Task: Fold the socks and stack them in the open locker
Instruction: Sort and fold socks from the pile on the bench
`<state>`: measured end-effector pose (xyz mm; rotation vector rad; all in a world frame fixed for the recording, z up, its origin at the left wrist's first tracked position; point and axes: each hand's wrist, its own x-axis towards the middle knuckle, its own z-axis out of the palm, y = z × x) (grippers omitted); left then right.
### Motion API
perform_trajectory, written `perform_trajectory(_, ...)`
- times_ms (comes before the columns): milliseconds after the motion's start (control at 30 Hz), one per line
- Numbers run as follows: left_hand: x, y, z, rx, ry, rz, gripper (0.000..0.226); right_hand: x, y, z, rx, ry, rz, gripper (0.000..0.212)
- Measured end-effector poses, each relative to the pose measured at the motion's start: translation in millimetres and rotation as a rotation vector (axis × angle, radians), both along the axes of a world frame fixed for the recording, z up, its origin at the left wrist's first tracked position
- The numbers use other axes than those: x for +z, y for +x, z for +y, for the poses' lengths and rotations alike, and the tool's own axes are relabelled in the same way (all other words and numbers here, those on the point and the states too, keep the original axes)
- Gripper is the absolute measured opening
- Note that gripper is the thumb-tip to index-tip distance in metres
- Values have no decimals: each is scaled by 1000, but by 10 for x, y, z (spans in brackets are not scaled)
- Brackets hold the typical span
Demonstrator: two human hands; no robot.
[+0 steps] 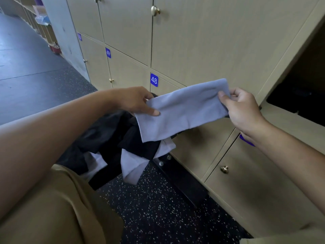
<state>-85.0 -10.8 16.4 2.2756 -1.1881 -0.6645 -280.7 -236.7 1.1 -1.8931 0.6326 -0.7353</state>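
The left hand (136, 101) pinches one end of a soft, flat pale-grey sock (181, 108), thumb on top; the right hand (243, 110) grips the other end, fingers curled round the cloth. The sock stretches smooth between them at mid-frame. Below it, lower centre, lies a rumpled pile of black and grey socks (123, 147). At right edge gapes the dark open locker (299, 95), among matte beige wood-grain doors.

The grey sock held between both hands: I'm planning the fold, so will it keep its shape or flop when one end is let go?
The grey sock would probably flop: its unsupported lower edge already droops below the left hand. It looks light, since the right hand holds its end with only a fingertip grip. Its soft knit seems unlikely to slip.
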Motion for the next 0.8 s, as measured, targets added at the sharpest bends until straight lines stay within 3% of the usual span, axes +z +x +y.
perform_trajectory(133,37,-16,-1,45,-61,52,18,37,-241,-46,90,80,38,6)
perform_trajectory(333,90,-64,-16,59,15,-56,19,57,-683,-142,239,55,214,21)
perform_trajectory(467,77,-202,-65,78,-136,149,17,75,-883,-196,246,85,257,19)
perform_trajectory(633,144,-300,-103,-1,-265,149,22,141,-1108,-252,196,71,211,18)
perform_trajectory(700,196,-349,-109,-7,-316,142,30,162,-1165,-282,162,76,179,20)
perform_trajectory(800,248,-432,-102,11,-368,166,60,195,-1215,-293,117,119,114,22)
